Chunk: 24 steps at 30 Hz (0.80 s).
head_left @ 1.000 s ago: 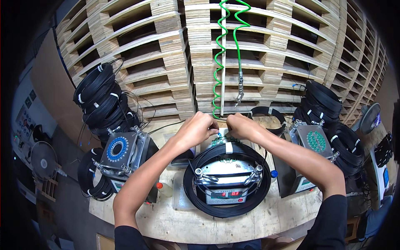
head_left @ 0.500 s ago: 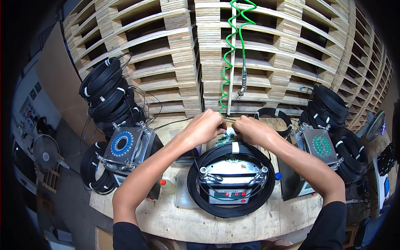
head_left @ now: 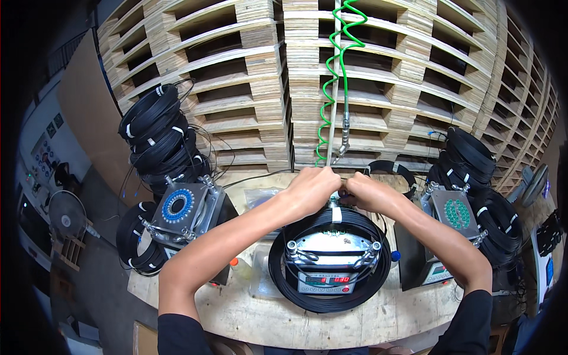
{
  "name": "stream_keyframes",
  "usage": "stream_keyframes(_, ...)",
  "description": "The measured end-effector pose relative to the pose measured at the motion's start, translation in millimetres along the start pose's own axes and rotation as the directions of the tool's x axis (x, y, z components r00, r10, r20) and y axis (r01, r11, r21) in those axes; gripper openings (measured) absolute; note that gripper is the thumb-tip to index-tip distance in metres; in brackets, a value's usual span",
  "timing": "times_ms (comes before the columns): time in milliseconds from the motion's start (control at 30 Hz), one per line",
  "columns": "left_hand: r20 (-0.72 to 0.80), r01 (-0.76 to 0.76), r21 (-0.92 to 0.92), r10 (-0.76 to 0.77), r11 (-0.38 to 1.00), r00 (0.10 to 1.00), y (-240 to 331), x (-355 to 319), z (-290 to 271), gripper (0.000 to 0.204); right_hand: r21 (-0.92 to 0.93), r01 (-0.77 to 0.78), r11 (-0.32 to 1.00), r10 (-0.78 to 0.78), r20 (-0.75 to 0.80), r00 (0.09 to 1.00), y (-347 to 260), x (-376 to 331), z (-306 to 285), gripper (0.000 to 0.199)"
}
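My left hand (head_left: 318,184) and my right hand (head_left: 368,193) meet behind the middle machine, fingertips almost together. The fingers of both are pinched; a small bluish-white tip (head_left: 336,194) shows between them, but what each one grips is too small to make out. Just below my hands, a coil of black cable (head_left: 277,260) rings the middle machine. A white band (head_left: 336,215) wraps the coil's far side. The machine has a shiny metal top plate (head_left: 329,243) with wing-nut clamps and a lit red display panel (head_left: 326,283). Small green pieces sit partly hidden behind the plate.
Two similar machines flank it, one with a ring of blue pieces (head_left: 178,205), one with green pieces (head_left: 457,213). Stacked black cable coils (head_left: 157,139) stand at left, others (head_left: 468,151) at right. A green spiral air hose (head_left: 327,89) hangs before wooden pallets (head_left: 254,112). An orange-capped bottle (head_left: 241,269) stands nearby.
Both hands have come lower and closer to the coil's white band. My left hand has shifted rightward, my right hand slightly. The display reading has changed, and the whole view has moved a little.
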<state>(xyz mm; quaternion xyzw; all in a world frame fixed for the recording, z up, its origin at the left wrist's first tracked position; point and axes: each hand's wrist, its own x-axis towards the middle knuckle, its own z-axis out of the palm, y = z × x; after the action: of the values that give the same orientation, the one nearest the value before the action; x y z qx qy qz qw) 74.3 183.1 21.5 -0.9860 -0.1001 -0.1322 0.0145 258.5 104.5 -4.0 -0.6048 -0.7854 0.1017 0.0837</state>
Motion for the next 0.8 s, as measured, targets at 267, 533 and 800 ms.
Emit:
stream_keyframes(267, -0.021, 0.031, -0.022, -0.032, 0.999, 0.999, -7.9, 0.7, 9.6, 0.004, -0.078, -0.013, 0.997, 0.017, 0.042, 0.999, -14.2, 13.1, -12.9, 0.018)
stream_keyframes(533, -0.009, 0.028, -0.024, -0.028, 0.999, 1.0, -8.6, 10.5, 7.2, 0.007, -0.002, -0.026, 1.0, 0.026, -0.083, 0.996, -13.7, -0.2, -3.6, 0.017)
stream_keyframes(800, 0.076, -0.012, 0.046, 0.008, 0.999, 0.997, 0.1, 18.0, 9.6, 0.011, 0.297, 0.009, 0.955, 0.048, -0.183, 0.982, -3.4, -12.8, 8.7, 0.024)
